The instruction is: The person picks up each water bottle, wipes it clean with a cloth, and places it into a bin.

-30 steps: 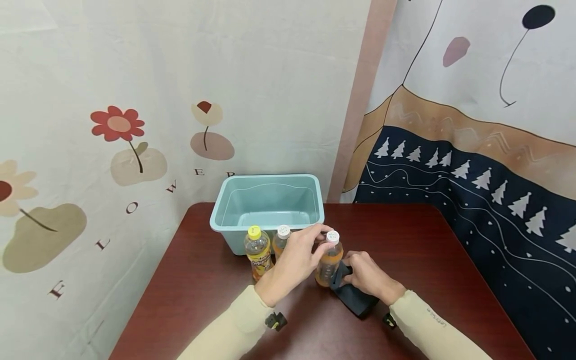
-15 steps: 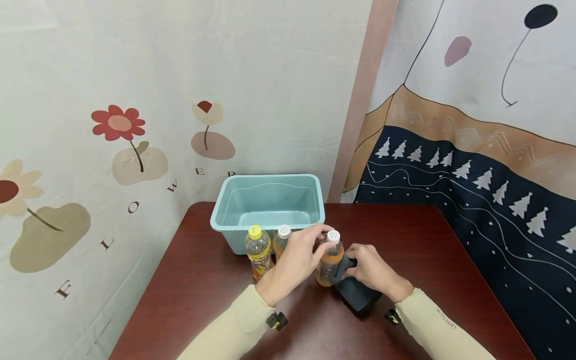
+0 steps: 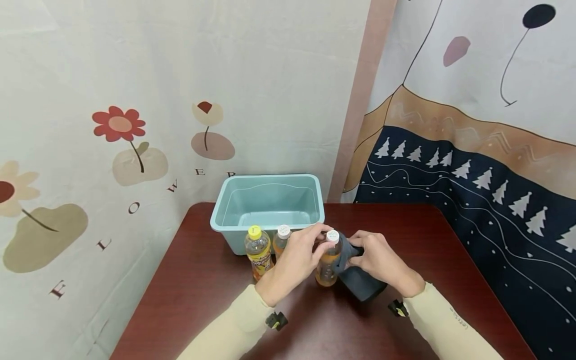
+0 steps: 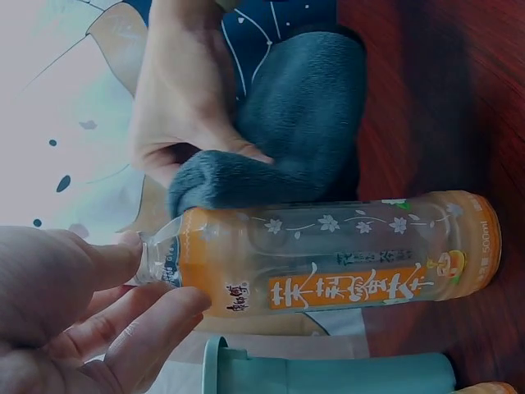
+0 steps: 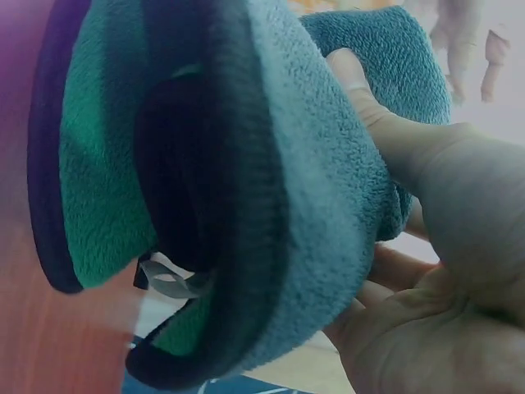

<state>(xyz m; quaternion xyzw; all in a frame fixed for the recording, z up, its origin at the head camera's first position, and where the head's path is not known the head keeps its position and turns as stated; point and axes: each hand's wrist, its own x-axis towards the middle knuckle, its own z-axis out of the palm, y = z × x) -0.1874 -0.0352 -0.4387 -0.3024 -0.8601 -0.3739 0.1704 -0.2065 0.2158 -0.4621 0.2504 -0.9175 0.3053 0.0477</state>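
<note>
A clear tea bottle (image 3: 326, 275) with a white cap and orange label stands upright on the table. My left hand (image 3: 294, 255) pinches it at the neck, just under the cap, as the left wrist view shows. In my right hand (image 3: 382, 257) a folded dark grey-teal towel (image 3: 361, 284) is gripped between thumb and fingers. Its bunched end lies against the right side of the bottle, near the shoulder, while the rest hangs down toward the table. In the right wrist view, the towel (image 5: 320, 180) shows a dark edging and a small pale tag.
Left of my left hand stand a yellow-capped bottle (image 3: 258, 255) and a white-capped bottle (image 3: 281, 242), the latter partly hidden by the hand. Behind them sits a light teal tub (image 3: 267, 230) at the back of the dark red table (image 3: 418, 240), near the wall cloth.
My right hand has moved upward and slightly right, bringing the towel's bunched end from the lower side of the bottle to near its shoulder. The left hand and the bottle have stayed put.
</note>
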